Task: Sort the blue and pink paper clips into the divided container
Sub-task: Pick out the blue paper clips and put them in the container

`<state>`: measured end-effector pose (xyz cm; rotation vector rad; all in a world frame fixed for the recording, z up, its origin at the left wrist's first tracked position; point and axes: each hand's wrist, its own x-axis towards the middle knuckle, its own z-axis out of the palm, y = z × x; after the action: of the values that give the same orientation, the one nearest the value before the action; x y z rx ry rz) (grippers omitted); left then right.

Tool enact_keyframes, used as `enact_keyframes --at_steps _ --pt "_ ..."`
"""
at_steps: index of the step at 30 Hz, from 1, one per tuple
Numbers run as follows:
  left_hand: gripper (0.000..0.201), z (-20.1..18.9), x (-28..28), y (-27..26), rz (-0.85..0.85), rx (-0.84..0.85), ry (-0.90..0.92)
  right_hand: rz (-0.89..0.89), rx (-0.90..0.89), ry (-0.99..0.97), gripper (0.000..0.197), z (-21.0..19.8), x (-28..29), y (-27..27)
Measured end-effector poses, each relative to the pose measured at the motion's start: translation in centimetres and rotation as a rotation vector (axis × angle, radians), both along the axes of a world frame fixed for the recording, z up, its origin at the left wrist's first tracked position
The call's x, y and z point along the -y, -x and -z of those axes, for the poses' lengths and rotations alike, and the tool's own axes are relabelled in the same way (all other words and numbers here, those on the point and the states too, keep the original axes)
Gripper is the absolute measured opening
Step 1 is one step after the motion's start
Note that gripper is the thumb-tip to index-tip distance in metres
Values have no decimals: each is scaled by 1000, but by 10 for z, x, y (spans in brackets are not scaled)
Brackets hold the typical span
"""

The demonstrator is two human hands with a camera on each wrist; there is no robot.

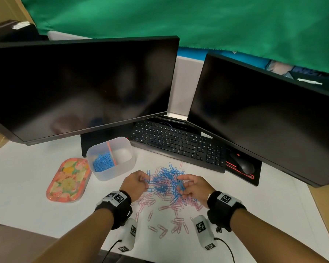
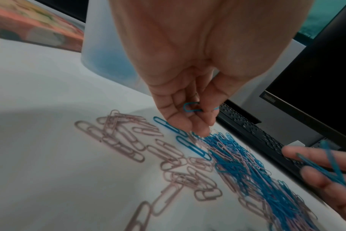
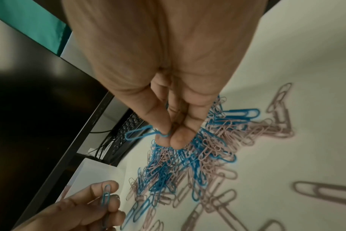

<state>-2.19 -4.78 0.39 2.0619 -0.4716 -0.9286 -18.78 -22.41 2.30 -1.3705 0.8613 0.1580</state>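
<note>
A mixed pile of blue and pink paper clips (image 1: 166, 184) lies on the white desk, and loose pink clips (image 1: 176, 223) are spread nearer to me. The translucent divided container (image 1: 114, 172) stands to the left behind the pile. Blue clips (image 1: 103, 161) fill its left compartment; the right one looks empty. My left hand (image 1: 143, 180) is at the pile's left edge and pinches a blue clip (image 2: 192, 108). My right hand (image 1: 180, 184) is at the pile's right side, its fingertips pinching a blue clip (image 3: 141, 132) above the heap.
A floral tin (image 1: 68, 180) lies left of the container. A black keyboard (image 1: 179, 145) and a mouse (image 1: 243, 165) sit behind the pile, under two dark monitors (image 1: 80, 88). White desk surface (image 1: 245, 209) stretches to the right of the hands.
</note>
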Motion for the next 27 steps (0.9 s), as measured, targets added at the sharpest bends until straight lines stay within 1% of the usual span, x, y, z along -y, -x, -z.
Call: enact_keyframes --at_steps 2,4,6,7,9,10,12,13,15,17,19,21,24,27 --pt "28 0 2 0 -31 -52 32 12 6 -47 56 -2 -2 1" --pt "24 1 4 -1 -40 -73 32 21 15 -77 55 -2 -5 0" --pt "18 4 4 -4 -25 -7 -4 43 14 -87 45 -3 -9 -3" --pt "15 6 3 -6 -13 48 -38 41 1 -56 39 -3 -12 -6" --pt "9 8 1 -8 49 177 -130 -39 -61 135 25 -3 -17 -11" --pt "8 9 -1 -9 116 250 -187 -104 -96 254 21 -3 -20 -13" --pt "18 11 -4 -10 292 382 -304 -208 -140 444 21 0 -30 -18" --pt "23 13 -5 -9 368 433 -345 -248 -141 505 22 2 -36 -21" --pt "23 15 -7 -5 448 502 -364 -375 -131 652 23 7 -45 -25" --pt "18 17 -8 -1 481 549 -357 -506 -116 804 26 11 -50 -31" --pt "15 17 -9 2 502 577 -360 -558 -93 885 31 15 -52 -38" --pt "12 16 -9 4 510 575 -371 -606 -95 941 31 18 -53 -43" --pt "9 16 -10 3 503 546 -394 -656 -125 994 18 18 -52 -47" --pt "6 15 -11 2 474 496 -366 -631 -121 954 12 19 -50 -44"
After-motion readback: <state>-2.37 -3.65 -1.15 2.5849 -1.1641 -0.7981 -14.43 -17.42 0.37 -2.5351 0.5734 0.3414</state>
